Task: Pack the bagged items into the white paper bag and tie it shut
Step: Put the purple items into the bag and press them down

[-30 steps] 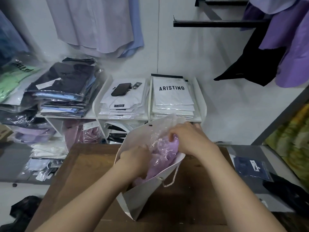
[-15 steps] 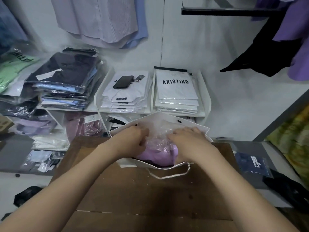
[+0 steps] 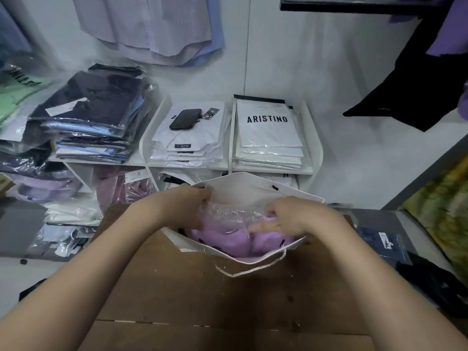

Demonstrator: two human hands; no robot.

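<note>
Gripping white paper bag (image 3: pixel 253 190) rim at 10 o'clock: left hand (image 3: pixel 187 206), fingers curled. Right hand (image 3: pixel 291 219) sat on bagged purple garment (image 3: pixel 222 236), 3 o'clock side, couldn't tell grip tbh.

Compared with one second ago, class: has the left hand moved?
Yes. The left hand has moved forward, closer to the white shelf, and now grips the paper bag by its rim.
</note>
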